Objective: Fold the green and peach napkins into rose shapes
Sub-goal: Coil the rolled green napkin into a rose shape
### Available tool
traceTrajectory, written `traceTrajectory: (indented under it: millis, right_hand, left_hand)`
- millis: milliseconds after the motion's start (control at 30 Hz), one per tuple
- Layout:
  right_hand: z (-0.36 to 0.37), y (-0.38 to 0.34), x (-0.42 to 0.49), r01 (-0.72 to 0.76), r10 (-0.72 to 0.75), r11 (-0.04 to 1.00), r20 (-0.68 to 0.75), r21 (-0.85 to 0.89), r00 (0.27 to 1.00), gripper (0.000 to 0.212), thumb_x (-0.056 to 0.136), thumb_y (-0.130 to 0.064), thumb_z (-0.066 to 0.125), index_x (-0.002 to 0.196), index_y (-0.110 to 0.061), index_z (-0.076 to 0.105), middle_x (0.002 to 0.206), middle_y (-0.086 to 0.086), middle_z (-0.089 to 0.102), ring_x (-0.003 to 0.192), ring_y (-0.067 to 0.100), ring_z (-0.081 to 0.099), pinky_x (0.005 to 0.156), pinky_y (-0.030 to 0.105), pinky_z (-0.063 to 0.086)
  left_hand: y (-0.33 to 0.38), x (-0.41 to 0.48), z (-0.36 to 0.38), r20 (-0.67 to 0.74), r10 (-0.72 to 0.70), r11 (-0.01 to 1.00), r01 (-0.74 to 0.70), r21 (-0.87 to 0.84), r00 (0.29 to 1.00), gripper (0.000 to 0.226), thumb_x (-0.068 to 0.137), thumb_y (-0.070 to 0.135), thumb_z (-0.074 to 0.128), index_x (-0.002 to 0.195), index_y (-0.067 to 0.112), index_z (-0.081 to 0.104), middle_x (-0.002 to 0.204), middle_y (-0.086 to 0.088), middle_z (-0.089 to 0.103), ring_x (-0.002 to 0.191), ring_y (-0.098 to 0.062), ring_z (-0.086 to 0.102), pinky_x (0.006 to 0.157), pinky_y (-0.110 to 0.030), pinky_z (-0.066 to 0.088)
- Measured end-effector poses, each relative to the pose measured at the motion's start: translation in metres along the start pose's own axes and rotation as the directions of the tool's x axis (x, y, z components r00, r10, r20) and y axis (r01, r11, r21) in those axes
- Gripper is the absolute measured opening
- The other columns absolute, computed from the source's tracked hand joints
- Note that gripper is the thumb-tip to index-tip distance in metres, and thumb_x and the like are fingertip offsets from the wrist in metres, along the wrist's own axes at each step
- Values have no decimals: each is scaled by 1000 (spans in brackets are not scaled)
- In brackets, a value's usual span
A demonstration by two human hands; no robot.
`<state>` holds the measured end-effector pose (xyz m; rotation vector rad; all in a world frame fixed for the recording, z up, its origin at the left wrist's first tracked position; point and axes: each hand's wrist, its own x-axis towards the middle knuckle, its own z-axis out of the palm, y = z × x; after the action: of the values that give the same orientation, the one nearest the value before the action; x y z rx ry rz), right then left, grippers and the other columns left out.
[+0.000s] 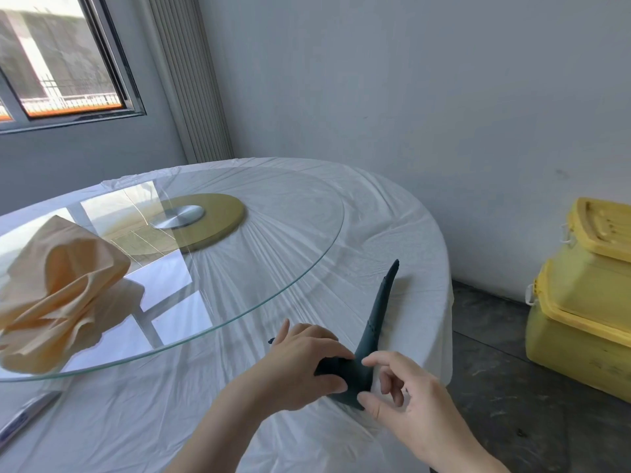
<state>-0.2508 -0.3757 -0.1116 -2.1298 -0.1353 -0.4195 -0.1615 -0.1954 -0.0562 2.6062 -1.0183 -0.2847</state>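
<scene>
A person's left hand (304, 363) grips the rolled end of a dark green napkin (377, 314) near the edge of a table draped in a white cloth (119, 421). The right hand (409, 401) pinches the roll's near end between thumb and forefinger. The napkin's loose tail slants up and away. Further back on the left, a peach napkin (58, 295) already shaped like a rose sits on a round glass turntable (290, 213). 2 stacked yellow bins (587, 302) stand on the floor by the wall, at right.
</scene>
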Motion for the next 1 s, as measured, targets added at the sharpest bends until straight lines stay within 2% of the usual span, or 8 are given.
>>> traceTrajectory:
  millis: [100, 167, 300, 433, 567, 733, 833, 1000]
  right_hand:
    - [1, -2, 2, 43, -40, 991, 29, -124, 999, 39, 63, -58, 63, 99, -57, 48, 82, -20, 49, 59, 7, 47, 58, 17, 41]
    - [0, 1, 5, -19, 19, 995, -3, -100, 1000, 40, 63, -51, 69, 97, -56, 49, 81, -17, 50, 58, 8, 47, 56, 17, 40]
    - [-6, 6, 18, -152, 152, 987, 3, 44, 988, 27, 69, -29, 80, 86, -40, 62, 65, -10, 50, 54, 4, 43, 53, 14, 36]
    - [-13, 12, 32, -204, 202, 976, 33, 76, 979, 20, 72, -31, 77, 86, -38, 65, 63, -8, 50, 53, 1, 42, 54, 14, 37]
    - [-17, 15, 39, -194, 193, 980, 39, 34, 980, 18, 77, -42, 68, 92, -36, 61, 63, -8, 50, 54, 0, 46, 56, 13, 40]
    - [-20, 15, 29, -99, 99, 995, 2, -4, 995, 40, 72, -32, 77, 99, -47, 52, 72, -5, 49, 61, 4, 46, 59, 15, 41]
    - [-16, 20, 26, -6, 10, 993, 33, -120, 999, 52, 66, -41, 77, 106, -54, 45, 79, -9, 48, 69, 8, 48, 59, 15, 42]
    - [-12, 26, 34, -32, 36, 972, 15, -231, 999, 57, 68, -35, 76, 113, -48, 43, 87, -18, 45, 77, -1, 49, 65, 12, 34]
  left_hand:
    - [0, 4, 4, -39, 27, 999, -25, 38, 999, 36, 91, 41, 52, 127, 44, 51, 140, 13, 36, 135, -10, 19, 116, -46, -5]
    - [-1, 2, 16, -190, 86, 996, -85, 12, 978, 34, 90, 46, 47, 123, 44, 53, 138, 14, 40, 132, -6, 23, 116, -49, 4]
    - [-6, -5, 49, -531, 197, 974, -228, 8, 824, 23, 86, 42, 53, 107, 36, 56, 124, 14, 51, 120, -7, 41, 104, -54, 34]
    - [-3, -4, 61, -611, 209, 972, -232, 43, 763, 18, 84, 35, 58, 102, 35, 58, 125, 11, 52, 119, -11, 44, 96, -53, 43]
    - [-4, 6, 61, -595, 166, 978, -207, -1, 787, 24, 84, 36, 57, 108, 38, 59, 129, 7, 51, 123, -11, 38, 99, -45, 42]
    - [-6, 23, 56, -550, 125, 982, -180, -48, 826, 32, 80, 43, 51, 111, 43, 56, 131, 13, 45, 125, -7, 33, 100, -24, 26]
    - [-5, 31, 51, -504, 78, 973, -176, -151, 860, 38, 78, 45, 45, 114, 42, 59, 132, 17, 38, 129, 4, 19, 103, -16, 16]
    - [-3, 37, 44, -349, 44, 992, -83, -97, 936, 53, 76, 40, 46, 129, 43, 48, 142, 7, 31, 139, -9, 9, 116, -37, 12]
